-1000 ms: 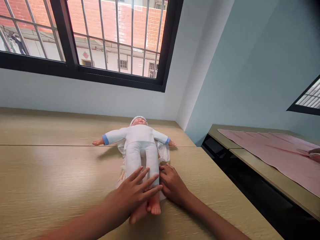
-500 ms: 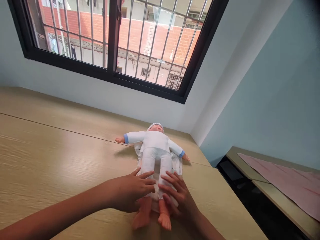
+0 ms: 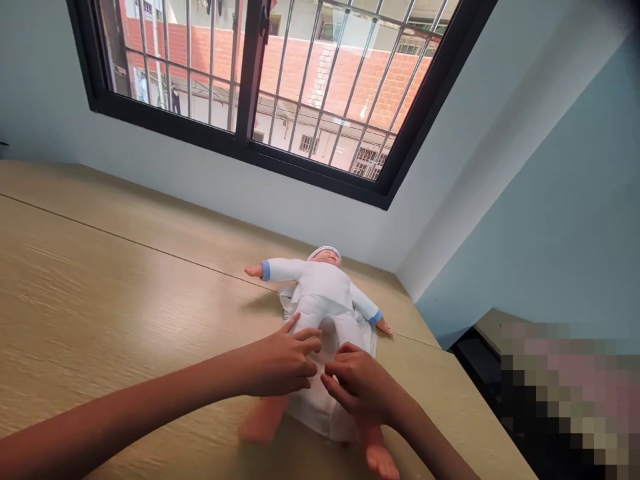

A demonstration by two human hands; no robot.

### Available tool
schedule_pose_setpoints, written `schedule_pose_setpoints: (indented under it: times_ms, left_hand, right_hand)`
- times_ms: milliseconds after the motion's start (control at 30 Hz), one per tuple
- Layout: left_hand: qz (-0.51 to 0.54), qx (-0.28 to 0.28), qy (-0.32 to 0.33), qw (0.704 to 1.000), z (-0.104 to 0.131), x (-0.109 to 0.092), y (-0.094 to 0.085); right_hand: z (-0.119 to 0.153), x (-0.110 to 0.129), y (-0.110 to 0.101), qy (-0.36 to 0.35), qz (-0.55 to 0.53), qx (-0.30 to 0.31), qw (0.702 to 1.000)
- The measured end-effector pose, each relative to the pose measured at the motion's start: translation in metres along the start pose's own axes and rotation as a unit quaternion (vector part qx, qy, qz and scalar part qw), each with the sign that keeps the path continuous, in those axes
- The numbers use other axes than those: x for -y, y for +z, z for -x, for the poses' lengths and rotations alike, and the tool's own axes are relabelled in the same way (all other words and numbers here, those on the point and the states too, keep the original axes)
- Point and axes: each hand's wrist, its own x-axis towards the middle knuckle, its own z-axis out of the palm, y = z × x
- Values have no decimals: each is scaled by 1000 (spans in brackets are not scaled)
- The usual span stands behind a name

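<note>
Doll (image 3: pixel 325 300) on table (image 3: pixel 125 300) below window (image 3: pixel 260 87); both hands on doll's legs.

Counts, head view: 1 doll (image 3: pixel 325 293), lying face up on the table. 2 doll arms, both spread out, each w/ 1 blue cuff, so 2 cuffs. 2 bare doll feet, spread apart. 1 white cap on its head. 1 white cloth (image 3: pixel 320 407) under/around the legs. 2 hands on it: left hand (image 3: pixel 283 363) and right hand (image 3: pixel 363 387), 1 each side of the doll's lap. 1 wooden table (image 3: pixel 100 287) w/ 1 seam line across the top. 1 barred window (image 3: pixel 280 80), 2 panes split by 1 dark centre post.
</note>
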Motion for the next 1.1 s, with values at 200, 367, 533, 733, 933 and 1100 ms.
schedule_pose_setpoints:
  times_ms: [200,367,533,733,933,1100]
  left_hand:
    - [-33,12,-15,999,3,-4,-12]
    - [-57,27,-37,997,13,1,-19]
    - [-25,24,-153,988,26,8,-26]
    - [8,53,-174,983,32,13,-31]
    - [13,52,-170,984,32,19,-27]
    - [43,47,-188,980,36,20,-26]
  right_hand:
    - [22,-8,-10,9,7,-24,1000]
    - [34,-4,0,-45,100,6,994]
    - [27,4,6,-44,147,-11,988]
    - [12,15,8,-16,164,-27,986]
    - [7,18,15,-12,174,-40,984]
    - [4,13,24,-14,116,-63,991]
